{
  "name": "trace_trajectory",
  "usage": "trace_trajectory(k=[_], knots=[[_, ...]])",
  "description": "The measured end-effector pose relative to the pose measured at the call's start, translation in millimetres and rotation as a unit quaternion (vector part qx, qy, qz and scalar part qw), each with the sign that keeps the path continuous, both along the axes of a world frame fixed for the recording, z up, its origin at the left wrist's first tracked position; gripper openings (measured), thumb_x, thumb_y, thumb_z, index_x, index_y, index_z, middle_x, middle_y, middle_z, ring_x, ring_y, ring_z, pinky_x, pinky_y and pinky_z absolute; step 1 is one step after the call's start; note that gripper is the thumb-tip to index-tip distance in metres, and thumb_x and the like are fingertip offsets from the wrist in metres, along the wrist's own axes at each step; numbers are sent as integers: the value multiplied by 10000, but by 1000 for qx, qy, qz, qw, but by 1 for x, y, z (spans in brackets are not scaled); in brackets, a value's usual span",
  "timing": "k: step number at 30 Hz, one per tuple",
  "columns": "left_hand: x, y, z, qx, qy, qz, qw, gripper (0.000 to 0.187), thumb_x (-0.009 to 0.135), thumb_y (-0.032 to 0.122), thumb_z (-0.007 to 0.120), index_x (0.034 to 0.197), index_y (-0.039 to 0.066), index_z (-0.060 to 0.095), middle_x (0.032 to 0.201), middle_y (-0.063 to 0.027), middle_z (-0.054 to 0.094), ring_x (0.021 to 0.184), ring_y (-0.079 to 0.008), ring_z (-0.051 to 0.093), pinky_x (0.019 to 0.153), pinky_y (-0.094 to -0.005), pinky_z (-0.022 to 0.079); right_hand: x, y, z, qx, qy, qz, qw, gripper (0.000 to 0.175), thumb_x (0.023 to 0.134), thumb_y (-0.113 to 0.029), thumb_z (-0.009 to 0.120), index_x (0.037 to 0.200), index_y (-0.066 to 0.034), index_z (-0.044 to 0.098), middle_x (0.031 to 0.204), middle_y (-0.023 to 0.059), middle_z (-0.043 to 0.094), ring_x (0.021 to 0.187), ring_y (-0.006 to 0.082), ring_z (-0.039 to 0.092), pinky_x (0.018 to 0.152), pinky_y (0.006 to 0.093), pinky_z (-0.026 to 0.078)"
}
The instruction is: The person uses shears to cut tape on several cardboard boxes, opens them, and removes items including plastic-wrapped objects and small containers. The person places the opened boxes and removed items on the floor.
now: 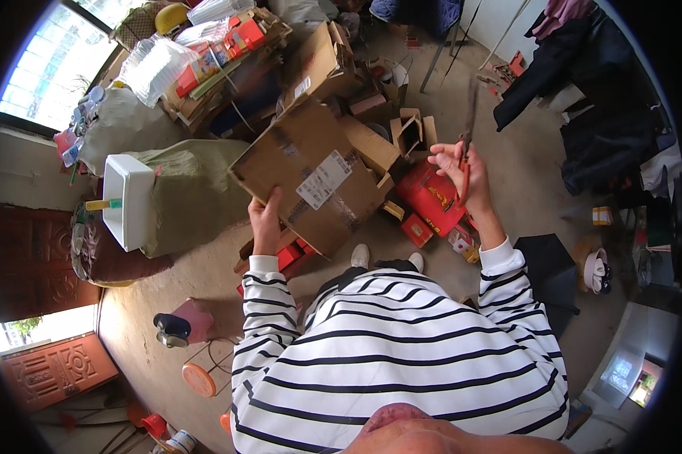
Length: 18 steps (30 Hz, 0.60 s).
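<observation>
My left hand (266,224) grips the near left edge of a flat cardboard box (318,227), its thumb on top. The box is tilted and bears a white printed label (324,180) and strips of clear tape. On the right, my right hand (467,173) holds a pair of scissors (464,164) by the orange-red handles, blades pointing away from me, with some fingers spread. Beneath that hand lies a red bag (429,196) with yellow writing. A small red box (417,230) is on the floor beside it.
Beyond the held box are open cartons (412,133) and stacked cardboard (312,59). A green woven sack (199,193) and a white foam box (130,201) stand at left. Right are a black umbrella (545,272) and dark hanging clothes (608,125). An orange stool (198,379) is at lower left.
</observation>
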State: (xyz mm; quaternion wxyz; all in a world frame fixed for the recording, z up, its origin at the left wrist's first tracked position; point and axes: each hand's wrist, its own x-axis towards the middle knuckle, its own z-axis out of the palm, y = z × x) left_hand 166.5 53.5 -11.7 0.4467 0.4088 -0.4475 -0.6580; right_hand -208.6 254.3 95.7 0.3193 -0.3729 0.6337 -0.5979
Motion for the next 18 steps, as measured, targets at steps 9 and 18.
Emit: trace_trajectory(k=[9, 18], knots=[[17, -14, -26, 118, 135, -14, 984, 301, 1068, 297, 585, 1289, 94, 597, 1207, -47, 679, 1087, -198, 670, 912, -387, 576, 25, -43, -96, 76, -191, 140, 969, 548, 855, -297, 875, 1185, 44, 601, 1115, 73, 651, 1048, 150, 627, 956, 294, 512], [14, 6, -50, 229, 118, -106, 960, 477, 1007, 319, 661, 1383, 44, 561, 1250, -77, 687, 1114, -229, 674, 968, -403, 563, 43, -54, -103, 144, 112, 78, 980, 592, 670, -401, 959, 817, -58, 499, 727, 56, 547, 672, 177, 516, 660, 349, 477]])
